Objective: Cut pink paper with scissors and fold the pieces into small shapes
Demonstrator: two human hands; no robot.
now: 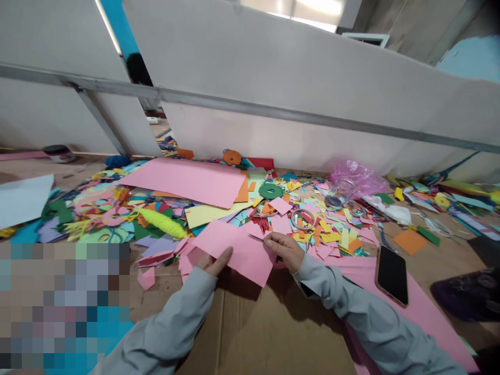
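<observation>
A folded or bent piece of pink paper (244, 255) is held up above brown cardboard (250, 333). My left hand (216, 262) pinches its lower left part, thumb on top and fingers beneath. At the paper's right side, my right hand (284, 250) is closed on a thin dark pointed tool (255, 237), whose tip lies over the paper. Whether the tool is a scissor blade or a knife cannot be made out. Pink scraps (187, 260) lie just left of the held sheet.
Coloured scraps (324, 234) cover the floor ahead, with a large pink sheet (187, 179), yellow-green yarn (162, 223) and a tape roll (303, 219). A phone (391, 275) rests on pink paper at right, near a dark shoe (466, 294). White panels (273, 67) stand behind.
</observation>
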